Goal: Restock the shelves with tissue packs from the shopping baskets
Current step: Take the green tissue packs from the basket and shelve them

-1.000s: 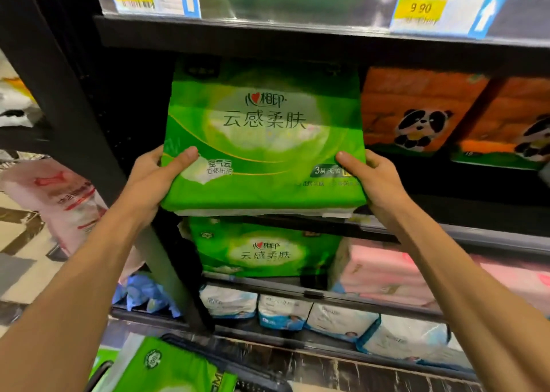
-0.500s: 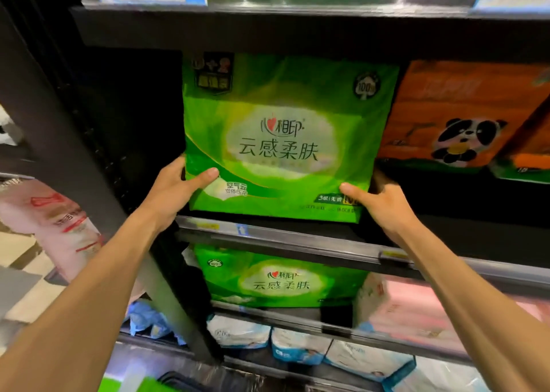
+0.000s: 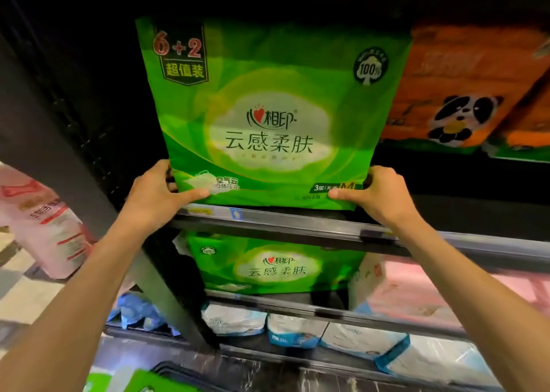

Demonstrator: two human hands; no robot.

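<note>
A large green tissue pack (image 3: 270, 100) stands upright on the dark shelf, just behind the metal shelf rail (image 3: 297, 223). My left hand (image 3: 157, 192) grips its lower left corner, thumb lying across the front. My right hand (image 3: 378, 195) grips the lower right corner the same way. A second green tissue pack (image 3: 276, 268) sits on the shelf below. At the bottom left, a strip of green packaging (image 3: 140, 384) shows inside the black shopping basket rim (image 3: 184, 372).
Orange panda tissue packs (image 3: 464, 94) stand right of the held pack. Pink packs (image 3: 416, 290) lie on the shelf below at right, white-and-blue packs (image 3: 297, 330) lower down. A dark shelf upright (image 3: 89, 189) runs diagonally at left, with a pink bag (image 3: 44, 222) beyond it.
Both hands lifted the green pack from in front of the shelf edge, pushed it back and stood it upright on the shelf. The camera moved closer.
</note>
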